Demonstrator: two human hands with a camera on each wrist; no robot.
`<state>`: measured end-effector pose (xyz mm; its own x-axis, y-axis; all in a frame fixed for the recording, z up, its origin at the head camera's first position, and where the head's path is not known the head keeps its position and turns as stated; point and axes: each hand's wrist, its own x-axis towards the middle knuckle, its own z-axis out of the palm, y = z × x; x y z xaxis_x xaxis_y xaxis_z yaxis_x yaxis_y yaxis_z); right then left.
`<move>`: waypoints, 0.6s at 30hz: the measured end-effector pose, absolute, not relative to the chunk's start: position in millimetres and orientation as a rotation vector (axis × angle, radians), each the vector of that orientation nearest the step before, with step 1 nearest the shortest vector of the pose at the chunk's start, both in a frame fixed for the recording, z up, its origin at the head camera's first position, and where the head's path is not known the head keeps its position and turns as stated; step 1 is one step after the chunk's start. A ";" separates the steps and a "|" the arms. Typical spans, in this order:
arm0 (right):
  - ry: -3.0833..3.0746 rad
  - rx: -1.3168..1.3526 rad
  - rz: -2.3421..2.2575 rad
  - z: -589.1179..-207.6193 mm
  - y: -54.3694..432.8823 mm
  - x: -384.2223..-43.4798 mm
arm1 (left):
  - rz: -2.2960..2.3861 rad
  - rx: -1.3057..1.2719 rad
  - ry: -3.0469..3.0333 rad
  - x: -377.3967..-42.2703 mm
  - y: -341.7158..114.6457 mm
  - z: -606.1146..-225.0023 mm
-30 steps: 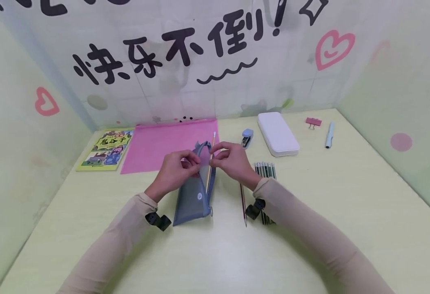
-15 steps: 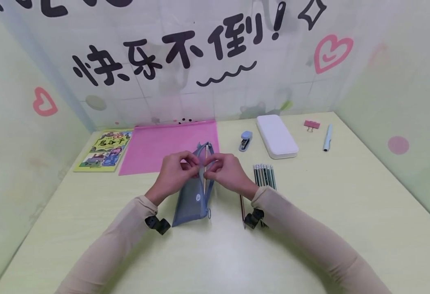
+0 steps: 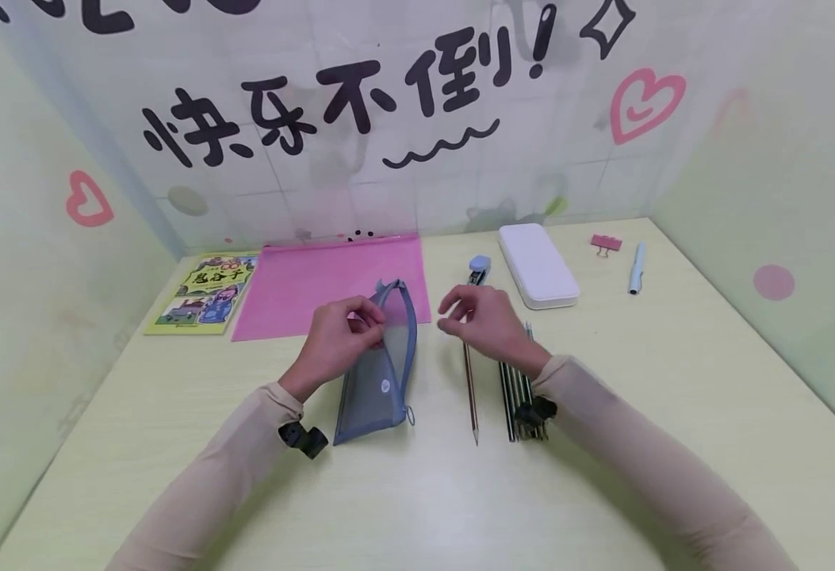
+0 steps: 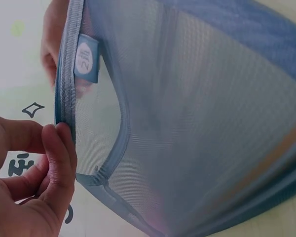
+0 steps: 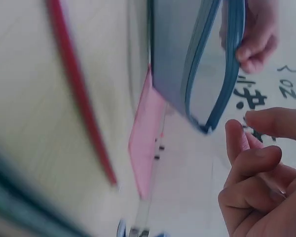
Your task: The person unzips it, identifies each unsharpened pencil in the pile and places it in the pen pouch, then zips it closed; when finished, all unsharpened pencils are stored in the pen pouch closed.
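Pinching the edge of the blue mesh pouch (image 3: 367, 400), the left hand (image 3: 338, 339) has thumb and fingers pressed together at the zip. The pouch is at the centre of the table (image 3: 417, 507), its mouth gaping and a zip ring (image 3: 411, 416) hanging at the near corner. A blurred yellowish strip (image 4: 271, 165) shows through the mesh in the left wrist view; its exact nature cannot be determined.

The right hand (image 3: 488, 321) is raised, apart from the pouch, fingers loosely bent, gripping nothing visible. Below it lies a red pencil (image 3: 470, 388), point towards the person; right of that, a row of dark pencils (image 3: 509, 404), partly covered by the right forearm.

Rear of table, left to right: a book (image 3: 203, 293), a pink folder (image 3: 303, 285), a blue stapler (image 3: 480, 266), a white case (image 3: 538, 267), a pink clip (image 3: 606, 243) and a light-blue pen (image 3: 637, 270).
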<state>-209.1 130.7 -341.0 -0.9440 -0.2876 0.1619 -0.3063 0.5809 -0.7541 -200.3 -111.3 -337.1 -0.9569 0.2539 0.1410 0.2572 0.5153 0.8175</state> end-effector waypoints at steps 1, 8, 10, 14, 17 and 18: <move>-2.799 0.520 1.298 -341.7 138.4 -209.3 | -1.473 -0.459 -2.732 -200.4 -111.9 -337.0; -3.063 0.597 1.107 -355.2 184.4 -210.8 | -1.468 -0.433 -2.742 -201.3 -115.8 -335.1; -3.108 0.626 1.064 -358.1 191.3 -210.4 | -1.471 -0.429 -2.741 -201.6 -117.4 -334.8; -3.159 0.651 1.014 -362.3 199.0 -209.3 | -1.471 -0.437 -2.738 -202.6 -118.5 -334.2; -3.181 0.656 0.980 -364.6 199.2 -209.1 | -1.474 -0.439 -2.736 -203.2 -118.1 -333.8; -3.184 0.667 0.963 -365.3 198.5 -209.3 | -1.474 -0.437 -2.739 -203.2 -118.0 -333.6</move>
<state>-209.3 198.5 -365.3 -0.8924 -0.4339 -0.1237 -0.2926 0.7652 -0.5734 -203.2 -118.0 -333.6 -0.9613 0.2425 0.1307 0.2427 0.5209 0.8184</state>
